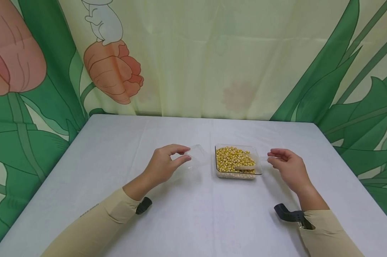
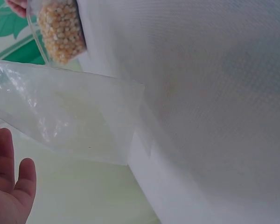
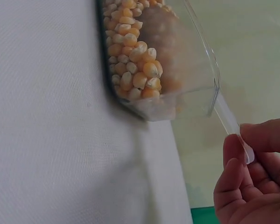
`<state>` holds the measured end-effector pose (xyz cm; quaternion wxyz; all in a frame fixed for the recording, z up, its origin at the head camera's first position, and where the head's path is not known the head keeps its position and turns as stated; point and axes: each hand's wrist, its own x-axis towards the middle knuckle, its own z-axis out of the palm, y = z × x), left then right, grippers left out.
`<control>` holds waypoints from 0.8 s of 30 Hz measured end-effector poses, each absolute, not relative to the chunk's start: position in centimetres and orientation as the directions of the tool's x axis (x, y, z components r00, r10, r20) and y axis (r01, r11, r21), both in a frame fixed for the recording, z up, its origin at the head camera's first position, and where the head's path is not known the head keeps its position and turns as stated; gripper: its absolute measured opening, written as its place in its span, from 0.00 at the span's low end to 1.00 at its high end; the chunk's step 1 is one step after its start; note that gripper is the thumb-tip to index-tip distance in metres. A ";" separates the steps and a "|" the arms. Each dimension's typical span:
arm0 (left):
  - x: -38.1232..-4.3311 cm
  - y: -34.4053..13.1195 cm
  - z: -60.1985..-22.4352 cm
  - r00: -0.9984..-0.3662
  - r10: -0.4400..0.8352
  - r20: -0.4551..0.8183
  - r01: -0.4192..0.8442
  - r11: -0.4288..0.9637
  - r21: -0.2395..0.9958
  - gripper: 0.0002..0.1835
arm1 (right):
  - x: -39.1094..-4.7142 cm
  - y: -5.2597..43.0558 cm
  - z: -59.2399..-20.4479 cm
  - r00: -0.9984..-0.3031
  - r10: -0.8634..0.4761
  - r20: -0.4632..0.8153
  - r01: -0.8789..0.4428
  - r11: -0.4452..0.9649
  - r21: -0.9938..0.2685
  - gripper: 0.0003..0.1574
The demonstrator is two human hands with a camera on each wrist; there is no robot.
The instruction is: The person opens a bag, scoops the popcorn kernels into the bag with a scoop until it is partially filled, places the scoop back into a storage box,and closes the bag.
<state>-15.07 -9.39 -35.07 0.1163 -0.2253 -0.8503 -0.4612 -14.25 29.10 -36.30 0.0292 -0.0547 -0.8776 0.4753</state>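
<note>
A clear plastic bag hangs from my left hand, which holds it near its edge with thumb and fingers. In the left wrist view the thin bag spreads out beyond the fingertips. To its right, a clear rectangular container stands on the table, largely filled with yellow corn kernels. My right hand pinches the end of a translucent spoon handle between thumb and fingers, just right of the container. The handle passes over the rim, and the spoon's bowl lies among the kernels.
A white cloth covers the table. Behind it hangs a curtain printed with flowers, leaves and a white animal. A black wrist mount sits at the right sleeve, another mount at the left.
</note>
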 end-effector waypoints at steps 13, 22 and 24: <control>-15.0 -9.6 -35.1 -0.869 0.279 0.409 0.495 0.477 0.726 0.14 | -14.6 30.3 -37.3 -0.994 0.000 -0.110 0.109 0.122 -0.987 0.19; -15.0 -9.8 -35.1 -0.880 0.289 0.377 0.474 0.489 0.732 0.15 | -14.5 30.1 -37.3 -0.999 0.012 -0.048 0.048 0.037 -0.998 0.08; -15.0 -9.8 -35.1 -0.879 0.291 0.377 0.475 0.490 0.731 0.15 | -14.5 30.2 -37.0 -0.999 0.015 -0.035 0.035 0.025 -0.999 0.09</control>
